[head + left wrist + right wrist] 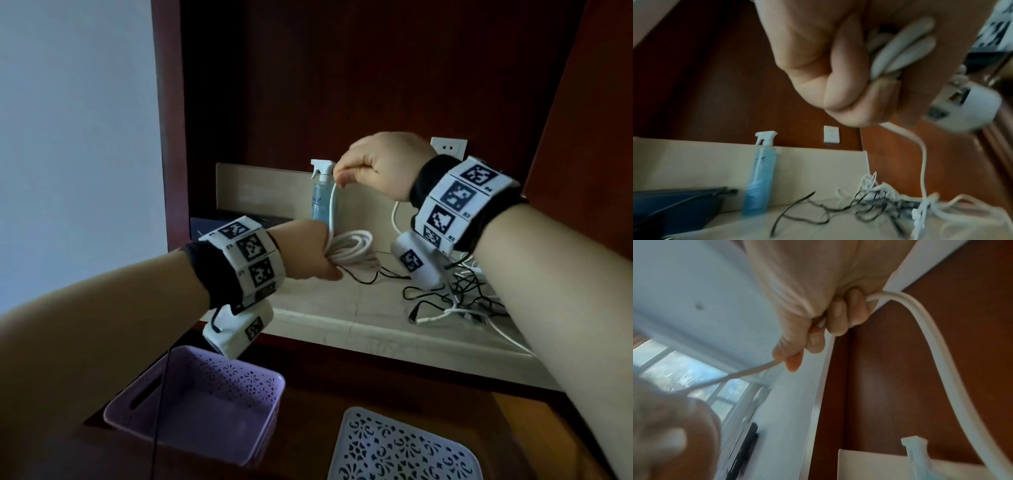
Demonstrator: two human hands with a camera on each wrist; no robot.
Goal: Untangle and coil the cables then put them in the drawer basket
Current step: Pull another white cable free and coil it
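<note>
My left hand (313, 255) grips a coil of thick white cable (352, 248) just above the beige shelf (342, 308); its loops (900, 53) show inside my curled fingers. A strand of the same white cable (332, 205) rises from the coil to my right hand (368, 168), which pinches it higher up, fingers (836, 318) curled round it. The cable (941, 345) then arcs down behind that hand. A tangle of black and white cables (462, 294) lies on the shelf at the right, also in the left wrist view (879, 206). A purple basket (202, 404) sits below at the left.
A blue spray bottle (322, 195) stands at the back of the shelf behind the raised strand. A white wall socket (448, 149) is on the dark wood back panel. A dark flat object (219, 224) lies at the shelf's left. A white perforated lid (404, 448) lies below right.
</note>
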